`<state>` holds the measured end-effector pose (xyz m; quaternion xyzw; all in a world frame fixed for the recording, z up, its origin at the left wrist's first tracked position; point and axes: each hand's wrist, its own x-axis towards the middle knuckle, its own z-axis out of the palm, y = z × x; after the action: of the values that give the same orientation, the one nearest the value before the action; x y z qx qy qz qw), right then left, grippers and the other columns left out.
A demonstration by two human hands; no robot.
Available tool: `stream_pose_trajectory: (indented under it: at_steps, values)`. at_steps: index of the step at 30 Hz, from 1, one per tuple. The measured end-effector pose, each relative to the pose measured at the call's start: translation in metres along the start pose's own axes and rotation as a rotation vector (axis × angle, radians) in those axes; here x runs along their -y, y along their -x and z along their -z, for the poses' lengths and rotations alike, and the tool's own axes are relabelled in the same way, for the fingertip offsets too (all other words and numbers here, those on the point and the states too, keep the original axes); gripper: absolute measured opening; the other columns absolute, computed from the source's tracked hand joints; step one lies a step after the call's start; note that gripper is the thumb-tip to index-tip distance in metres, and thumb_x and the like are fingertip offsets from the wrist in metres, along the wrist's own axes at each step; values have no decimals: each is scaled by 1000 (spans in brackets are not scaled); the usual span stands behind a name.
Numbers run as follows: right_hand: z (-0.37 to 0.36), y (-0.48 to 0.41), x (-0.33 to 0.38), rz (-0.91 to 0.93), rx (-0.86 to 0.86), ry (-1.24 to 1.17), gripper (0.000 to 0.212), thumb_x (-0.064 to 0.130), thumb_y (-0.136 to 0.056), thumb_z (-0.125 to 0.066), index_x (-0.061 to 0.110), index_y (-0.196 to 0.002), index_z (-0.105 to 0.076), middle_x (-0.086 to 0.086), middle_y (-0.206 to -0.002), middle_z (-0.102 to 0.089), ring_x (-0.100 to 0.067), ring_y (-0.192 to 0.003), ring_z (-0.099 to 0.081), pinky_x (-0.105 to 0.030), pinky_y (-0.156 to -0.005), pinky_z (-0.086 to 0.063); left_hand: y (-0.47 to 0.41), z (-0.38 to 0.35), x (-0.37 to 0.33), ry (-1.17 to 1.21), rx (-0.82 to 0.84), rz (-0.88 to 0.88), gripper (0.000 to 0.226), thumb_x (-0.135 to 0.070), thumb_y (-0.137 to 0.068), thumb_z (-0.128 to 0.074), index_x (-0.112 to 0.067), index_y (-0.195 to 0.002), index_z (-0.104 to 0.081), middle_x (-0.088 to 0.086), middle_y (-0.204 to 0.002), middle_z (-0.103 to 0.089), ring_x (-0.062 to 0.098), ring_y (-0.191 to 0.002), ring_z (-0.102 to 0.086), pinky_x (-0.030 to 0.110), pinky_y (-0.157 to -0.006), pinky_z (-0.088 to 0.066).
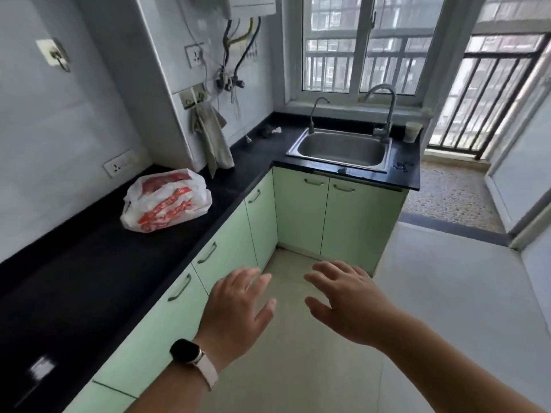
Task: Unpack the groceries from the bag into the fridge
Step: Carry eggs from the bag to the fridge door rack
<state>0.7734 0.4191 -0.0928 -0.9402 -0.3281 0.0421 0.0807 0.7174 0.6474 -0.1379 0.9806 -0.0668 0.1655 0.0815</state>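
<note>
My fingers (256, 278) are spread and relaxed on both sides, gripping nothing. The left hand (235, 305) and the right hand (348, 302) hang palm-down side by side over the pale floor (313, 368), thumbs turned toward each other with a gap between them. A black smartwatch (186, 351) on a light strap sits on my left wrist.

The grocery bag (167, 201) is a crumpled white plastic one with red print. It lies ahead and to the left of my left fingertips, well apart from both hands. It rests on the black countertop (89, 278) close to the wall, just beside a wall socket (119, 165); what is in it I cannot tell.

Just to the left of my left fingers run the pale green cabinet doors (226, 251) under that counter. Straight ahead, far beyond both sets of fingertips, the counter turns the corner and holds a steel sink (343, 149). A tall curved faucet (384, 114) stands at its far right and a thinner tap (316, 111) at its far left. A pale cup (413, 131) stands to the right of the faucet. Past the bag, a grey dishcloth (211, 135) hangs from wall hooks down to the counter — behind the sink is a barred window (357, 43)
</note>
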Motion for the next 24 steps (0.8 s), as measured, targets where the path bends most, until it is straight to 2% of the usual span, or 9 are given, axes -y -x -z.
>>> stream_pose_trajectory:
  at_steps: [5, 11, 19, 24]
  values:
    - [10, -76, 32, 31, -31, 41, 58, 62, -90, -25, 33, -136, -44, 10, -141, -46, -16, -133, -39, -32, -109, -30, -24, 4, 70, 19, -66, 26, 43, -48, -88, -48, -22, -119, -64, 2, -120, -64, 24, -115, -59, 42, -92, -49]
    - [5, -150, 71, 109, -5, 73, 56, 61, -92, -28, 35, -141, -37, 11, -147, -40, -14, -137, -34, -33, -111, -27, -37, 10, 146, 12, -74, 114, 44, -47, -88, -48, -21, -119, -64, 2, -121, -64, 24, -115, -59, 43, -90, -50]
    - [-6, -226, 81, 184, 13, 52, 63, 66, -88, -20, 34, -139, -42, 12, -143, -44, -16, -134, -40, -35, -109, -32, -40, -3, 198, 20, -33, 271, 43, -48, -90, -45, -24, -122, -62, -2, -123, -63, 20, -118, -57, 41, -92, -50]
    - [-19, -277, 67, 224, 60, 31, 69, 68, -86, -11, 36, -143, -36, 13, -148, -38, -13, -137, -35, -33, -111, -29, -55, -14, 218, -20, 9, 334, 44, -48, -91, -48, -23, -124, -62, -1, -124, -63, 21, -119, -57, 42, -98, -49]
